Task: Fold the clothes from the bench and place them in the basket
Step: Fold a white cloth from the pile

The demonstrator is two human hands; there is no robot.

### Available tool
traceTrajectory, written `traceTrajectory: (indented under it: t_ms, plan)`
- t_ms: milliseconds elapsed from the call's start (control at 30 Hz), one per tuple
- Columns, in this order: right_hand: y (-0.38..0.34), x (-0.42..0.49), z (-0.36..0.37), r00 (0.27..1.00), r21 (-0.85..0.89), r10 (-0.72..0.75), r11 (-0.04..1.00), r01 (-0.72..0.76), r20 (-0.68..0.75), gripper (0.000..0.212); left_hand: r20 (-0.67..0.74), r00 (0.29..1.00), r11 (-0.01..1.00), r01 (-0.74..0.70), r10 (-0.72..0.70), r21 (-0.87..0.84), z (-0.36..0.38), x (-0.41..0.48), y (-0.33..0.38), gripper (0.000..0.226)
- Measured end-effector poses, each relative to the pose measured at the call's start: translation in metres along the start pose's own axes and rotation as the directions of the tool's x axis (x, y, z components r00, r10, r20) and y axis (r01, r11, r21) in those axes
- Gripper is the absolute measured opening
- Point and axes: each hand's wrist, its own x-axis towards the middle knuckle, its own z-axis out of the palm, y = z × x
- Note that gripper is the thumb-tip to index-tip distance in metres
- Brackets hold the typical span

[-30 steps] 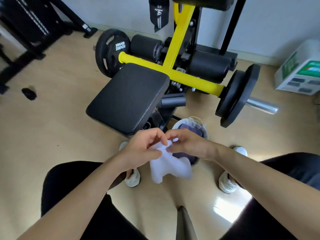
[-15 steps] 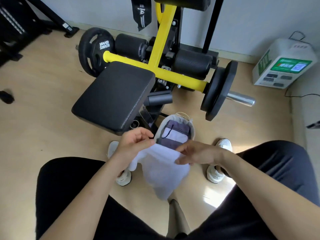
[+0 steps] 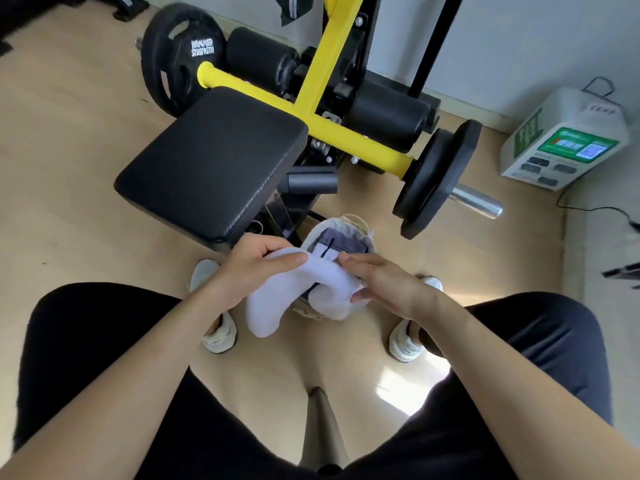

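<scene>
Grip: both of my hands held one white garment (image 3: 298,292) just above the basket.
Left hand: my left hand (image 3: 254,263) was closed on the upper left part of the white cloth, thumb lying along its top edge and fingers curled beneath.
Right hand: my right hand (image 3: 379,282) pinched the right part, fingers on top, thumb tip showing at the lower fold.
White garment: it draped in two soft lobes, one hanging lower left toward my left shoe (image 3: 218,332), the other bunched under my right hand.
Basket: the small pale basket (image 3: 349,225) sat on the floor just beyond my hands, partly hidden by the cloth, with grey and white folded clothes (image 3: 341,240) inside.
Bench: the black padded bench seat (image 3: 214,164) stood beyond and left of the basket, its top bare.
Machine: a yellow frame (image 3: 322,74) rose behind the seat, with black weight plates at either end; the left plate (image 3: 173,60) read HAMMER STRENGTH.
Legs: my knees in black trousers (image 3: 104,358) flanked the scene, with the right shoe (image 3: 405,344) under my right forearm.
Far right: a white and green box (image 3: 568,140) rested by the wall.
</scene>
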Motion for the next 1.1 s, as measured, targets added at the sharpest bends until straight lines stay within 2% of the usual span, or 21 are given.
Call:
traceTrajectory:
  t_ms: [67,167,267,433,533,600,700,800,867,1000,1100]
  plan:
    - [0.0,0.002,0.0,1.0,0.051,0.019,0.998,-0.02,0.023,0.029,-0.025,0.999,0.999,-0.035,0.034,-0.029,-0.002,-0.002,0.001,0.038]
    - [0.002,0.003,0.007,0.995,-0.082,-0.047,0.995,0.054,0.086,0.018,-0.01,0.998,0.997,-0.06,0.059,-0.048,-0.003,-0.004,0.0,0.037]
    - [-0.001,0.004,0.018,0.988,-0.113,-0.113,0.986,0.125,0.105,0.004,0.01,0.999,0.994,-0.051,0.052,-0.095,-0.001,-0.005,0.0,0.034]
    - [-0.003,0.009,0.023,0.98,-0.1,-0.194,0.975,0.198,0.048,0.021,0.016,0.998,0.983,-0.054,0.058,-0.173,-0.006,-0.009,0.009,0.017]
    - [-0.004,0.011,0.014,0.987,-0.054,-0.158,0.986,0.16,0.028,0.033,-0.071,0.995,0.974,-0.084,0.071,-0.21,-0.014,-0.01,0.008,0.037]
    - [-0.005,0.01,0.005,0.991,-0.108,-0.13,0.986,0.131,0.014,0.028,-0.177,0.983,0.961,-0.098,0.053,-0.258,-0.024,-0.01,0.006,0.034]
    - [-0.001,0.011,-0.015,0.994,-0.301,-0.09,0.951,0.068,-0.059,0.027,-0.352,0.936,0.912,-0.123,-0.025,-0.392,-0.039,-0.012,0.005,0.045]
    - [0.004,0.012,-0.039,0.982,-0.437,-0.076,0.899,-0.007,-0.171,0.025,-0.487,0.864,0.865,-0.142,-0.129,-0.481,-0.048,-0.013,0.004,0.042]
    - [0.005,0.009,-0.054,0.975,-0.501,-0.072,0.864,-0.043,-0.208,0.024,-0.542,0.821,0.856,-0.143,-0.177,-0.496,-0.051,-0.013,0.003,0.048]
    - [0.006,0.001,-0.076,0.988,-0.63,-0.004,0.77,-0.097,-0.157,0.02,-0.631,0.72,0.815,-0.16,-0.29,-0.557,-0.058,-0.01,-0.001,0.04]
    - [0.007,0.001,-0.081,0.982,-0.626,-0.014,0.772,-0.11,-0.19,0.014,-0.657,0.698,0.843,-0.145,-0.284,-0.519,-0.057,-0.005,-0.006,0.039]
